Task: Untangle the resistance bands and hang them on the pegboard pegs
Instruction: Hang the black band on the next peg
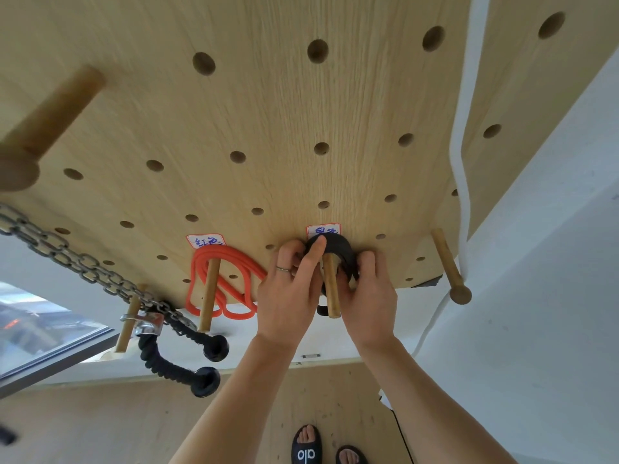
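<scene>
Holding the black band (338, 251) over a peg (331, 286) low on the pegboard (268, 128), your left hand (291, 296) pinches its left side, index finger pressed along the top. Your right hand (368, 296) grips the band's right side, fingers curled round it. The band loops around the peg, under a label (323, 229). Just left, the red band (221, 283) hangs on its own peg (209, 296).
</scene>
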`<state>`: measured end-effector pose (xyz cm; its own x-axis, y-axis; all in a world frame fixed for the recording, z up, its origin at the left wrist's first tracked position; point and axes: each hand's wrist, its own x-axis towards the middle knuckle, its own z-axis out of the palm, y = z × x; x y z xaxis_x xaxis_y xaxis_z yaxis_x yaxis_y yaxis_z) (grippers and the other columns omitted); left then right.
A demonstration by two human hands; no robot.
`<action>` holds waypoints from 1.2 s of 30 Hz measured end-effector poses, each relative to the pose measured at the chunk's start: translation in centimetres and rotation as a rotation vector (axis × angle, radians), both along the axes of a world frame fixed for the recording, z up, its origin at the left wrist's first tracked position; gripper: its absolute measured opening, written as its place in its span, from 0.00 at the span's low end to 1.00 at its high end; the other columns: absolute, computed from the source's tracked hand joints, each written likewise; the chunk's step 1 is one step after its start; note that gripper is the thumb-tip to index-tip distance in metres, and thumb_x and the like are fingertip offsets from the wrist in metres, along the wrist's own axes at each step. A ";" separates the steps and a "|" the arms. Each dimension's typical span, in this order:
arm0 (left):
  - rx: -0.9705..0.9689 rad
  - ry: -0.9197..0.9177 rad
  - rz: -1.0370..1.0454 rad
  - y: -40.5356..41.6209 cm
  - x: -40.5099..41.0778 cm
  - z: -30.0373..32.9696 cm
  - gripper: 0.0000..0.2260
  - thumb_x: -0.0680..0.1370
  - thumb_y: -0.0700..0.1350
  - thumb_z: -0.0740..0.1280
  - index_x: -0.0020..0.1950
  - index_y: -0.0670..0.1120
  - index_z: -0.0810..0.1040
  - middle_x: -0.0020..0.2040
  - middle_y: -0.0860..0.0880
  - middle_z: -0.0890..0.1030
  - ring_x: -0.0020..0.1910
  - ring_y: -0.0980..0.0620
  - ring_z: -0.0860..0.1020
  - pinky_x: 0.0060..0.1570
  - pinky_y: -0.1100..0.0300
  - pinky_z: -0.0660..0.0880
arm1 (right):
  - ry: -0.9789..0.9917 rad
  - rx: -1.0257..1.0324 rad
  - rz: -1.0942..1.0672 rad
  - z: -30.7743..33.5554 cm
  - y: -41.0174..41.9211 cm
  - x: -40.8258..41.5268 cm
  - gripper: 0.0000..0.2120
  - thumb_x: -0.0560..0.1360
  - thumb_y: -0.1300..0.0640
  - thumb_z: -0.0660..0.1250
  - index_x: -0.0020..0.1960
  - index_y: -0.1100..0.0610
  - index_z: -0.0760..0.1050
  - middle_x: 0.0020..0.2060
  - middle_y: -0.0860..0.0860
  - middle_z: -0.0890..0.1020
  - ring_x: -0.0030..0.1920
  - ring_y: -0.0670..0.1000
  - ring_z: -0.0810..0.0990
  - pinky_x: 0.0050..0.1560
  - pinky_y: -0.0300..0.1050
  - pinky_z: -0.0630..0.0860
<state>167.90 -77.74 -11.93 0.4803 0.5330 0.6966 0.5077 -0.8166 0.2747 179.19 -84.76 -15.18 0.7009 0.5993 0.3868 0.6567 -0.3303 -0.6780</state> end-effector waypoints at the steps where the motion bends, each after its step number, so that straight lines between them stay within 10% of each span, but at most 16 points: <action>1: -0.013 0.009 0.002 -0.1 0.0 0.2 0.30 0.73 0.37 0.78 0.70 0.51 0.71 0.58 0.50 0.70 0.45 0.46 0.80 0.26 0.57 0.74 | 0.022 -0.008 -0.001 0.0 0.0 -0.1 0.15 0.75 0.57 0.74 0.49 0.56 0.67 0.47 0.51 0.75 0.34 0.51 0.70 0.28 0.37 0.62; 16: -0.135 0.091 0.104 -1.6 -1.3 2.2 0.30 0.76 0.47 0.75 0.75 0.52 0.67 0.54 0.45 0.76 0.44 0.43 0.79 0.33 0.53 0.78 | 0.136 -0.060 0.012 0.9 -2.6 -1.1 0.32 0.69 0.41 0.76 0.61 0.59 0.67 0.55 0.53 0.72 0.37 0.53 0.77 0.34 0.41 0.69; 36: -0.302 0.287 0.299 -8.3 -26.7 -2.7 0.05 0.79 0.39 0.66 0.52 0.44 0.71 0.46 0.47 0.76 0.30 0.44 0.75 0.24 0.53 0.72 | 0.193 -0.292 0.546 -4.0 -7.9 -20.3 0.08 0.80 0.54 0.66 0.56 0.54 0.70 0.46 0.46 0.75 0.38 0.43 0.76 0.33 0.29 0.71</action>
